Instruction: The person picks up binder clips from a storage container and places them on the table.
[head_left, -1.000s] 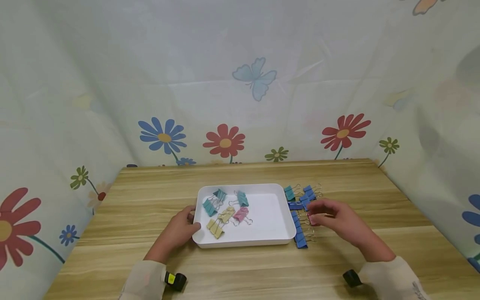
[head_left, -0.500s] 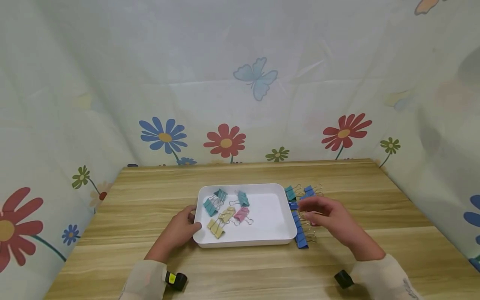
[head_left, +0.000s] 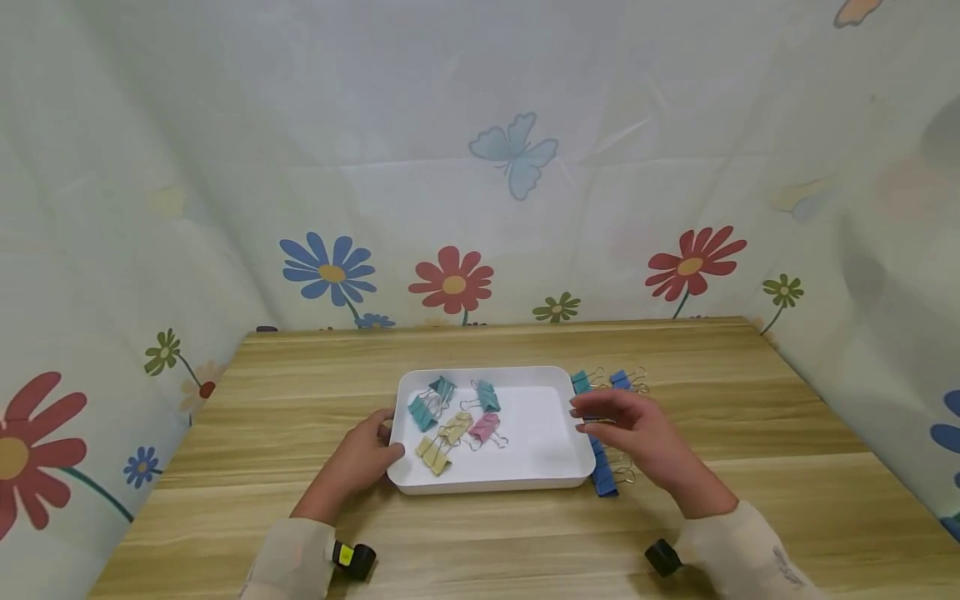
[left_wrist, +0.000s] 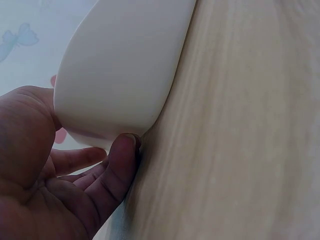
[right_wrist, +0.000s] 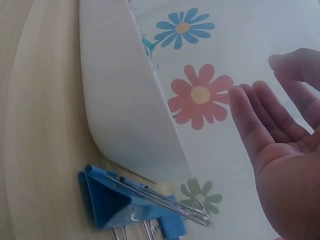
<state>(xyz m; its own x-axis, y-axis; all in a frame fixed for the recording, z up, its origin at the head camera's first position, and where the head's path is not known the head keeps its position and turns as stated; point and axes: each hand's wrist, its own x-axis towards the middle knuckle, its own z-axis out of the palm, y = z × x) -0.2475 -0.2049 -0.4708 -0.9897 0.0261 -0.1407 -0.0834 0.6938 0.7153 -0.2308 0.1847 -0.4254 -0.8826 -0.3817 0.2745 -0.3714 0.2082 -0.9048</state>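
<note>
In the head view a white tray (head_left: 491, 487) lies on the table. My left hand (head_left: 360, 457) holds its left end, with thumb and fingers curled about the wall; the left wrist view shows fingertips (left_wrist: 122, 150) at its lower edge. Inside the tray are teal binder clips (head_left: 423, 414), yellow binder clips (head_left: 433, 456) and a pink binder clip (head_left: 485, 427). My right hand (head_left: 637, 433) hovers by the tray's right end, fingers loosely bent, nothing visible between them. Beneath and beside it lie blue binder clips (head_left: 604, 478), partly hidden.
Beyond the right hand lie a teal binder clip (head_left: 581, 382) and a blue binder clip (head_left: 621, 380) on the wooden table (head_left: 315, 367). A flower-printed curtain (head_left: 390, 192) hangs behind the table. A sliver of something pink shows at the right wrist view's bottom edge.
My right hand has moved left from the binder clips beside the tray to the tray's right rim. The left hand and the tray have stayed in place.
</note>
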